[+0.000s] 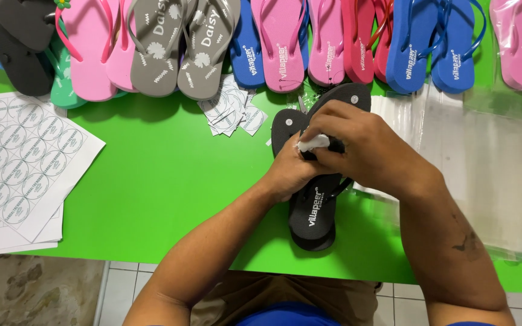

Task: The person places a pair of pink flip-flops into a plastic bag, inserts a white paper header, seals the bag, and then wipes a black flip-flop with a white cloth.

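Black rubber is what I work on now: a pair of black flip-flops [313,211] lies in the middle of the green tabletop [164,181], one partly over the other, heels toward me. My left hand [288,172] is closed around the straps and the middle of the upper flip-flop and keeps it steady. My right hand [357,148] comes over from the other side, its fingers pinched together on a small white piece [313,143], maybe a sticker or a bit of paper; I cannot tell which, because the fingers cover most of it.

To do this step well, I think the left hand must press the flip-flop flat so it does not slide on the smooth tabletop. The right hand should hold the white piece only by its edge, so the rest stays clean and uncreased. I would set it down slowly, one edge first, and then rub across. The straps are close to my fingers, so I should keep the piece from catching on them.

Just behind the pair lies a small pile of cut round stickers [231,111], near enough to reach. Sticker sheets [19,163] are at the left edge, well apart. Clear plastic bags [484,169] lie to the right, touching the pair's side. A row of coloured flip-flops [285,42] fills the far side.
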